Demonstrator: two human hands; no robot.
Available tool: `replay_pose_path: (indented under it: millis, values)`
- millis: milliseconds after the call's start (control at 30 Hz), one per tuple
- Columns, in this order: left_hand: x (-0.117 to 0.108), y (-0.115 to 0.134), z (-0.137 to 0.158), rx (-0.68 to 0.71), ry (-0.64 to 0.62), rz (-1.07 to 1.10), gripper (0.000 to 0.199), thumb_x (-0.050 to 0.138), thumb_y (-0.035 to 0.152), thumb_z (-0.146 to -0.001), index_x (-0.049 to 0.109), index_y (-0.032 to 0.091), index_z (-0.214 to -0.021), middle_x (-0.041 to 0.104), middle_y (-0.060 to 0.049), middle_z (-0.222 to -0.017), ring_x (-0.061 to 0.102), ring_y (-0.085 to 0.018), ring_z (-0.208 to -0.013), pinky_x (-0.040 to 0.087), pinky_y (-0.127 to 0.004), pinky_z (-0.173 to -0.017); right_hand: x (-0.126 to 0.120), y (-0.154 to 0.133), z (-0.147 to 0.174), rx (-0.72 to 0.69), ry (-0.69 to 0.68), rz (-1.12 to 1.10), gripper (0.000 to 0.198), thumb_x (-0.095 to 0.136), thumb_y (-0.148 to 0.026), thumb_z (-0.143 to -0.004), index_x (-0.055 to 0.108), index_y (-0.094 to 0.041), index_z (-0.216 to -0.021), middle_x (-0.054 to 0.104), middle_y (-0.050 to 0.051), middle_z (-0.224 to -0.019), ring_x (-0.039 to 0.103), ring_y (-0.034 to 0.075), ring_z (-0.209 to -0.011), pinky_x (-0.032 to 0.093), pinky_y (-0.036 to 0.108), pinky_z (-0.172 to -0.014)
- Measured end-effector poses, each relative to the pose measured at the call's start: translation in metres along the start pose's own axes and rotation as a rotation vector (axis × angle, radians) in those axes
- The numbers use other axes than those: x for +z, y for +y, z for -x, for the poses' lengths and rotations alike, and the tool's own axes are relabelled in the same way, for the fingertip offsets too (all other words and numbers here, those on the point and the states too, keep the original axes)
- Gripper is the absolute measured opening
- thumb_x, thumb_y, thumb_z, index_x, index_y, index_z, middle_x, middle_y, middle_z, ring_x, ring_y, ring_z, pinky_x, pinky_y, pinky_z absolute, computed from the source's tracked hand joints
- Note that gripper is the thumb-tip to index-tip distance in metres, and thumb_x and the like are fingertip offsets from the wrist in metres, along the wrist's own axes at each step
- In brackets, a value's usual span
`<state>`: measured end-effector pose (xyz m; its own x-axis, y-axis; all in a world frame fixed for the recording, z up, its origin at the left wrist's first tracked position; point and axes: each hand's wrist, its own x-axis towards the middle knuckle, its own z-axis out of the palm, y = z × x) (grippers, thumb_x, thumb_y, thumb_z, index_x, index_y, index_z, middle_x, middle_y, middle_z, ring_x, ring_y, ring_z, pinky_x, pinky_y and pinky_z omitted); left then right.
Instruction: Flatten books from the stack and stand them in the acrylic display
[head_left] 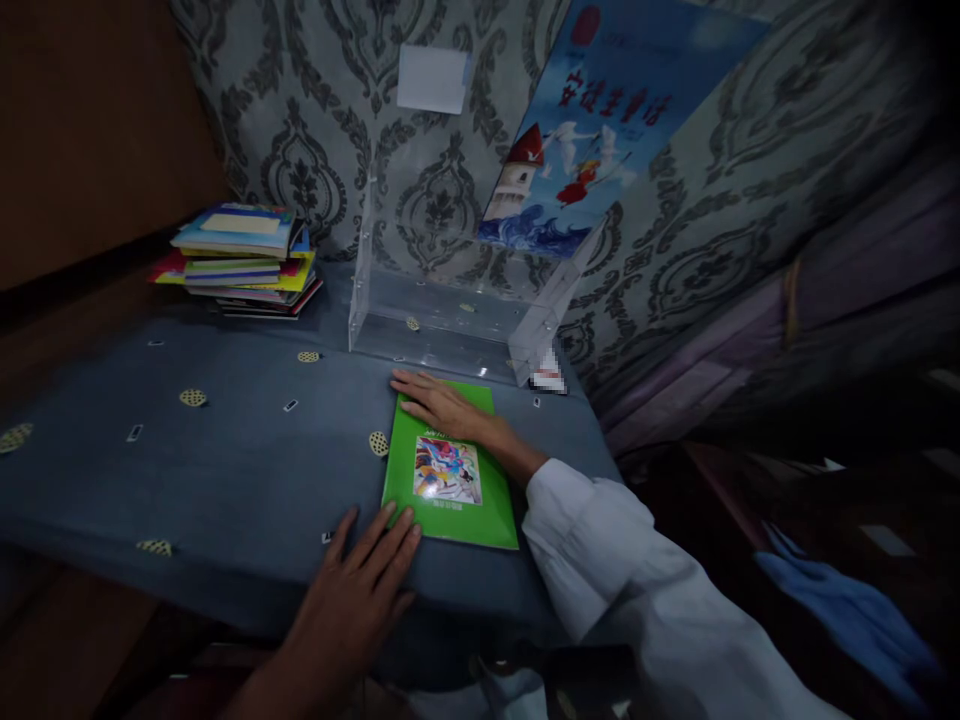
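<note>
A green book [480, 522] with a colourful picture on its cover lies flat on the cloth-covered table. Across its upper part rests my right hand [442, 408], fingers stretched out toward the left and covering some of the cover's top. My left hand [367, 575] lies flat at the table's front edge, fingers spread, its fingertips touching the book's lower left corner. Just behind the book stands a clear acrylic rack [442, 345] with upright side panels; nothing stands in it.
A stack of books [247, 265] sits at the back left of the table [247, 470]. Behind, a blue poster [577, 150] and a white card [433, 80] hang on the patterned wall. A small white object [550, 372] is by the rack's right side. Blue cloth [840, 610] lies at the right.
</note>
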<state>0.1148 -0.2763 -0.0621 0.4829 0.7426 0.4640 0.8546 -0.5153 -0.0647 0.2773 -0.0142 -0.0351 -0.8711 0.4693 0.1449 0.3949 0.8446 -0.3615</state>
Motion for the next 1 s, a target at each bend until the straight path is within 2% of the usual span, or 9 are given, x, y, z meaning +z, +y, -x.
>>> replay_pose_path:
  millis: [300, 500, 667, 833, 1000]
  values:
    - [0.002, 0.001, 0.002, -0.002, -0.03, 0.003, 0.044, 0.044, 0.026, -0.103, 0.052, 0.017, -0.145, 0.058, -0.009, -0.146, 0.052, -0.025, -0.137, 0.029, -0.05, -0.12, -0.002, 0.023, 0.028, 0.136, 0.084, 0.032, 0.058, 0.035, -0.051, -0.105, 0.045, -0.018, -0.151, 0.042, 0.013, -0.159, 0.037, 0.025, -0.149, 0.03, 0.05, -0.124]
    - [0.001, 0.002, 0.004, -0.037, -0.045, 0.011, 0.045, 0.042, 0.027, -0.103, 0.05, 0.019, -0.147, 0.056, -0.009, -0.149, 0.049, -0.024, -0.14, 0.028, -0.049, -0.121, -0.004, 0.031, 0.06, 0.245, 0.138, 0.047, 0.058, 0.036, -0.049, -0.104, 0.046, -0.015, -0.151, 0.044, 0.015, -0.157, 0.038, 0.027, -0.149, 0.027, 0.055, -0.124]
    - [-0.004, 0.0, 0.001, -0.023, -0.014, 0.038, 0.043, 0.041, 0.03, -0.104, 0.052, 0.019, -0.145, 0.058, -0.008, -0.146, 0.051, -0.023, -0.138, 0.029, -0.045, -0.121, 0.0, 0.031, 0.078, 0.33, 0.225, 0.029, 0.056, 0.036, -0.046, -0.104, 0.049, -0.015, -0.149, 0.047, 0.016, -0.155, 0.041, 0.027, -0.147, 0.024, 0.056, -0.124]
    - [-0.008, -0.001, 0.001, -0.015, -0.019, 0.043, 0.043, 0.04, 0.027, -0.105, 0.051, 0.016, -0.145, 0.057, -0.009, -0.148, 0.05, -0.024, -0.139, 0.029, -0.046, -0.12, 0.005, 0.026, 0.085, 0.403, 0.306, 0.012, 0.057, 0.036, -0.048, -0.104, 0.053, -0.012, -0.145, 0.051, 0.017, -0.152, 0.045, 0.026, -0.143, 0.031, 0.048, -0.122]
    - [-0.011, -0.003, 0.003, -0.008, -0.046, 0.051, 0.043, 0.04, 0.025, -0.104, 0.052, 0.015, -0.144, 0.057, -0.011, -0.147, 0.05, -0.027, -0.139, 0.033, -0.049, -0.117, 0.009, 0.014, 0.095, 0.455, 0.344, 0.031, 0.058, 0.035, -0.046, -0.103, 0.054, -0.009, -0.144, 0.051, 0.019, -0.151, 0.045, 0.029, -0.142, 0.033, 0.049, -0.121]
